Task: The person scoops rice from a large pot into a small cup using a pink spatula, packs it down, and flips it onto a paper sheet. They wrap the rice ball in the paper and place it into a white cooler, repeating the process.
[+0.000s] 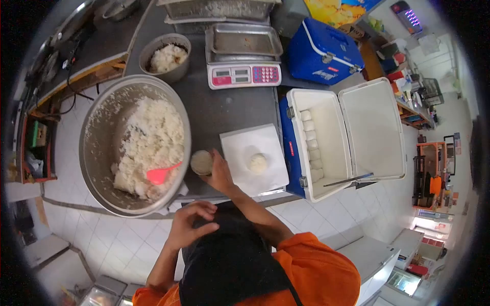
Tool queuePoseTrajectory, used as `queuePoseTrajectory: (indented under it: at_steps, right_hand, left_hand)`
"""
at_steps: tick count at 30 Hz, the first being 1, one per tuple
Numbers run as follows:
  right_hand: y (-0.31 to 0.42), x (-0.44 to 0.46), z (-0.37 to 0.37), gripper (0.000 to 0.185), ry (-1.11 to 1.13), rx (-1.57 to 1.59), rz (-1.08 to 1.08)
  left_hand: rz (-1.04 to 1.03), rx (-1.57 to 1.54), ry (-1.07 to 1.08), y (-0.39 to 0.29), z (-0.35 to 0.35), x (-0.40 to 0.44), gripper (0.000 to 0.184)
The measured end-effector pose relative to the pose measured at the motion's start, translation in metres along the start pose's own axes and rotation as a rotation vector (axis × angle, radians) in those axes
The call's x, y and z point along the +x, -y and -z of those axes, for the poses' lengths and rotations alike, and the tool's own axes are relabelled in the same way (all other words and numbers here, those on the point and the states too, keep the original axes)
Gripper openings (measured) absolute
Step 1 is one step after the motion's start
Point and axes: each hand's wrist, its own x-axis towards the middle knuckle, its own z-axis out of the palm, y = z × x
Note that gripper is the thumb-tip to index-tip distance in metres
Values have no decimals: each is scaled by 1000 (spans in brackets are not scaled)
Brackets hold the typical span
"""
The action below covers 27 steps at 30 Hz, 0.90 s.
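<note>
My right hand [220, 174] is closed around the side of a small round cup [201, 162] with rice-like white content, between the big pot and the paper. My left hand [193, 224] is held in front of my apron, fingers apart and curved, with nothing in it. A mound of rice [258, 163] sits on a stack of white paper [253, 139]. The large metal pot [100, 148] at the left holds loose white rice [158, 127] and a pink paddle [157, 176].
Behind stand a smaller pot of rice [145, 56], a scale [244, 76] with a metal tray [245, 40], and a closed blue cooler [326, 51]. To the right, an open cooler [332, 148] holds a row of wrapped white packs [312, 144].
</note>
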Motion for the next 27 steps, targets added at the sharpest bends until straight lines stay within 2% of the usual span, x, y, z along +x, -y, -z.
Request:
queuePoseTrajectory:
  at_steps: [1, 2, 3, 5, 7, 8, 9, 10, 11, 12, 13, 15, 16, 17, 19, 22, 24, 27]
  right_hand:
    - [-4, 4, 8, 112, 125, 46, -39]
    - [3, 3, 35, 102, 81, -42, 99]
    - [8, 1, 68, 102, 94, -30, 95]
    - [1, -9, 137, 81, 119, 123, 42]
    - [-43, -23, 186, 53, 102, 280, -207]
    - [-59, -25, 211, 45, 148, 186, -288]
    - [-72, -24, 230, 37, 189, 89, -364]
    - [-93, -28, 234, 37, 206, 92, -363]
    - [-123, -33, 231, 34, 338, -70, -148]
    - [-141, -35, 229, 31, 461, -229, 72]
    - [-142, -31, 229, 31, 469, -227, 77]
    - [-141, -25, 220, 29, 715, -403, 114]
    - [-153, -26, 208, 26, 642, -110, -183]
    - [-165, -30, 203, 26, 645, -105, -181]
    - [-169, -27, 203, 17, 668, -374, 132]
    - [-172, -16, 214, 11, 789, -300, 239]
    - [-172, -12, 218, 12, 807, -262, 213]
    - [-176, -16, 220, 18, 800, -212, 172]
  left_hand:
    - [145, 33, 38, 10, -17, 7, 24]
    - [176, 109, 22, 34, -30, 14, 27]
    - [190, 110, 11, 47, -42, 22, 27]
    - [411, 202, -37, 68, -64, 47, 26]
    - [253, 461, -77, 117, -80, 68, 24]
    - [269, 457, -97, 136, -87, 78, 24]
    - [110, 638, -78, 153, -92, 89, 23]
    - [-51, 814, -52, 172, -96, 97, 21]
    - [-42, 811, -63, 201, -96, 103, 21]
    - [-136, 926, 11, 233, -92, 109, 20]
    - [-231, 1041, 90, 241, -91, 114, 19]
    - [-236, 1053, 105, 245, -90, 118, 21]
    - [-201, 1075, 121, 241, -92, 120, 24]
    - [-168, 1098, 135, 236, -94, 119, 27]
    - [-133, 1068, 77, 216, -103, 116, 30]
    - [-85, 1054, -9, 181, -118, 113, 36]
    - [-73, 1071, -40, 178, -122, 112, 39]
    - [-43, 1025, -87, 186, -116, 114, 29]
